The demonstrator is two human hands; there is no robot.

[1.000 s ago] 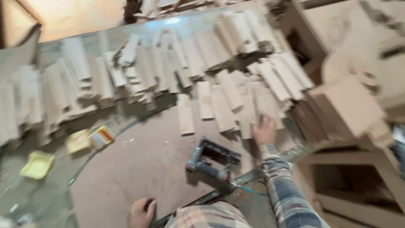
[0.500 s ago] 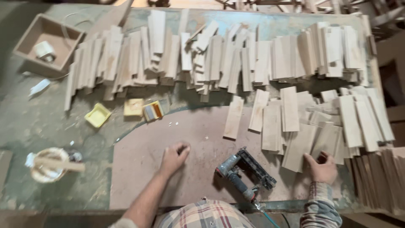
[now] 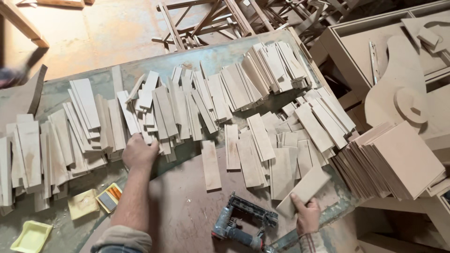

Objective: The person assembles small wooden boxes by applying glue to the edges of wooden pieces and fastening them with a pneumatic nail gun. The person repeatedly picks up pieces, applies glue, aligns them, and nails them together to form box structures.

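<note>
My left hand (image 3: 138,152) reaches forward onto the row of thin wooden slats (image 3: 154,107) that lie fanned across the bench, its fingers curled on the near ends of a few slats. My right hand (image 3: 307,215) grips a flat rectangular wooden piece (image 3: 303,189) by its lower corner, lifted slightly near the bench's right front. A grey pneumatic nail gun (image 3: 241,224) lies on the round brown board (image 3: 187,206) between my two arms. A single slat (image 3: 210,165) lies alone on that board.
A stack of larger square boards (image 3: 398,159) leans at the right. Small yellow trays (image 3: 33,236) and a small box (image 3: 108,197) sit at the front left. Wooden frames (image 3: 211,18) lie on the floor beyond the bench; cabinet parts (image 3: 403,70) stand at the right.
My left hand has moved from the brown board up to the slat row. My right hand has taken hold of a flat wooden piece. The view has shifted right.
</note>
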